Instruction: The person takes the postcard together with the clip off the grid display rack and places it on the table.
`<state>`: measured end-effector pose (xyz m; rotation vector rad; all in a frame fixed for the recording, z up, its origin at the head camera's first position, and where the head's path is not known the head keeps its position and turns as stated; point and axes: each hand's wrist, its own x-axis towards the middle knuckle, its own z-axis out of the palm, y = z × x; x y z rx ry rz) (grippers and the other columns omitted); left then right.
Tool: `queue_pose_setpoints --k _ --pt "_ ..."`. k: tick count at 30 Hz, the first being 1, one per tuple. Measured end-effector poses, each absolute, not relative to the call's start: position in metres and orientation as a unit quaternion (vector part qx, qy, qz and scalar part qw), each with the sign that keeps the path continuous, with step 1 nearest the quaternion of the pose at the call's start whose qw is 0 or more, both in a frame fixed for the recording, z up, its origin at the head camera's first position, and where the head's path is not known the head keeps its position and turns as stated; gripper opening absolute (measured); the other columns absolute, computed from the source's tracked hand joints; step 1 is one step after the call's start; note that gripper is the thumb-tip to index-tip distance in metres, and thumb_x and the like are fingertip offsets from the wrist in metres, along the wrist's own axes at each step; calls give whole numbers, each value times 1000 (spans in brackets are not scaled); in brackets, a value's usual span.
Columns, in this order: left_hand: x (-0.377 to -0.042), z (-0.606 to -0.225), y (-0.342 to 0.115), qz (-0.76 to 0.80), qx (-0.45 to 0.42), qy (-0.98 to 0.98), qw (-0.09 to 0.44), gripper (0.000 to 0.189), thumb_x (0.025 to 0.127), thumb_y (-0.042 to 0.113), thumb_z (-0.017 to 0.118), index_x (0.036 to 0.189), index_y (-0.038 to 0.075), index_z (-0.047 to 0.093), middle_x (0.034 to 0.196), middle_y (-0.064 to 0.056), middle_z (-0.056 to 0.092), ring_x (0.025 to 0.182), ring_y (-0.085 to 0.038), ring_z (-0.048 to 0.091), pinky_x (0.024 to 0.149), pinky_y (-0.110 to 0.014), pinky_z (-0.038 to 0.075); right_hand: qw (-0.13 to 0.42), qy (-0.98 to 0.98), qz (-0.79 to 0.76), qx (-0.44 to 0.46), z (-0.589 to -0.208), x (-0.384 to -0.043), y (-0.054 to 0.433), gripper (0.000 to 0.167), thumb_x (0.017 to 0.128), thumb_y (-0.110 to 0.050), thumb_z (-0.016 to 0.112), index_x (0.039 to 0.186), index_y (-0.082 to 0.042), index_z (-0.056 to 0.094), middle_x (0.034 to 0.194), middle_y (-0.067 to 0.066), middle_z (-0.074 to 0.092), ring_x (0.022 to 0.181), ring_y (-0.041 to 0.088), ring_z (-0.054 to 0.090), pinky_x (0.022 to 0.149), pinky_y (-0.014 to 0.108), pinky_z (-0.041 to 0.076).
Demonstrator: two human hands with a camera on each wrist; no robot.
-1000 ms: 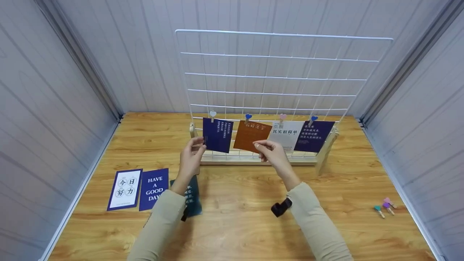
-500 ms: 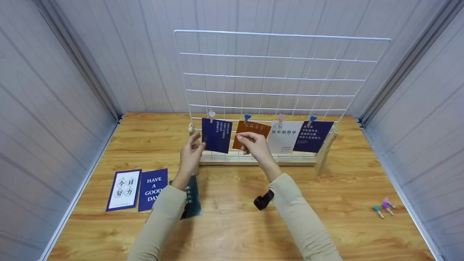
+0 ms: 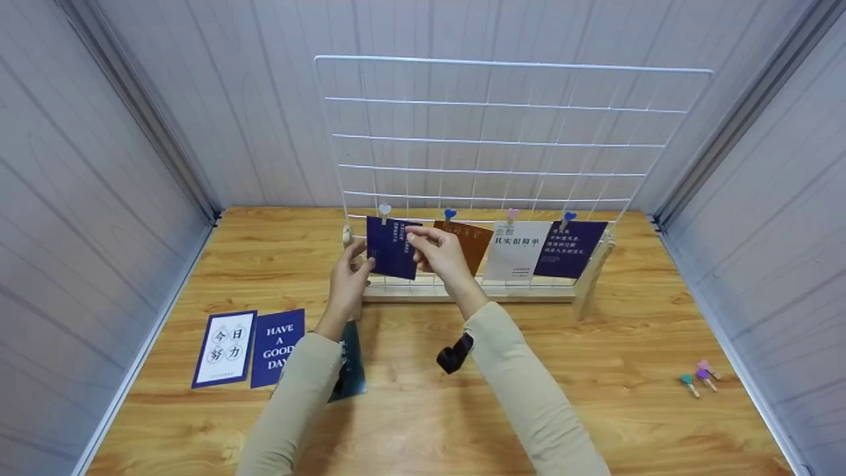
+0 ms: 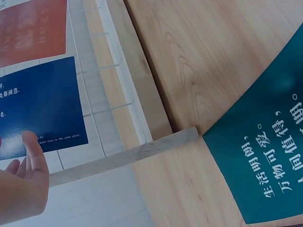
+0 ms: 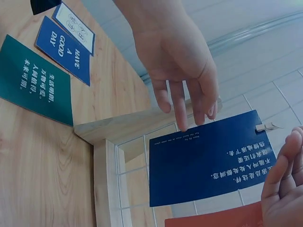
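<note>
A navy card (image 3: 386, 248) with white writing hangs at the left of a white wire grid (image 3: 489, 140), under a white heart clothespin (image 3: 384, 211). My left hand (image 3: 348, 277) is at the card's left edge, its thumb overlapping the lower corner in the left wrist view. In the right wrist view, that hand's fingers (image 5: 179, 106) reach the card's short edge, loosely extended. My right hand (image 3: 441, 254) is in front of the navy card's right side, fingers loosely bent and thumb near the index finger, nothing seen between them. It partly covers an orange card (image 3: 474, 246) beside it.
Further right hang a white card (image 3: 515, 254) and another navy card (image 3: 570, 251). A white-and-navy card (image 3: 225, 348), a "HAVE A GOOD DAY" card (image 3: 276, 337) and a green card (image 4: 265, 137) lie at the left. Several heart clothespins (image 3: 689, 382) lie at the right.
My right hand has moved left, from the orange card's lower right corner, across that card, to the left navy card's right side. My left hand stays at the navy card's left edge.
</note>
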<state>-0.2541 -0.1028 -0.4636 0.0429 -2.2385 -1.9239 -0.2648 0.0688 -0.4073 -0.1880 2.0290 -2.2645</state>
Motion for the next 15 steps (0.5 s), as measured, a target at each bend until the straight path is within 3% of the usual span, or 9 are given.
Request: queue_pose_setpoints --k 9,15 --pt "-260 -466 -101 -649 19 -753 105 40 87 7 52 126 3 44 122 -13 48 85 -23 55 67 -47 45 32 670 -739 -58 -397 -272 55 25 86 -9 57 108 1 61 57 3 49 46 8 45 43 18 42" --pt "-259 -461 -97 -655 25 -746 117 35 86 4 52 121 2 47 113 -14 51 83 -29 57 54 -29 45 37 664 -745 -51 -390 -273 49 26 86 -6 55 111 1 58 61 6 50 46 8 45 44 18 41"
